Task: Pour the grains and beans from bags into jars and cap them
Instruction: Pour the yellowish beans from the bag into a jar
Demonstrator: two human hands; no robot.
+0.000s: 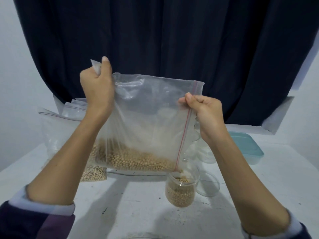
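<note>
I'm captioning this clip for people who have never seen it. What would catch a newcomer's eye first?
First, the big clear zip bag held up mid-frame, the left hand gripping its upper corner, the right hand pinching its red zip edge. Pale beans slide to its low corner and drop into the open jar on the white table. A dark curtain hangs behind.

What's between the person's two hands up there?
In the head view, the clear zip bag spans the gap: the left hand grips its bottom corner, the right hand pinches its red zip edge. Soybeans run from its lowest corner into the jar.
</note>
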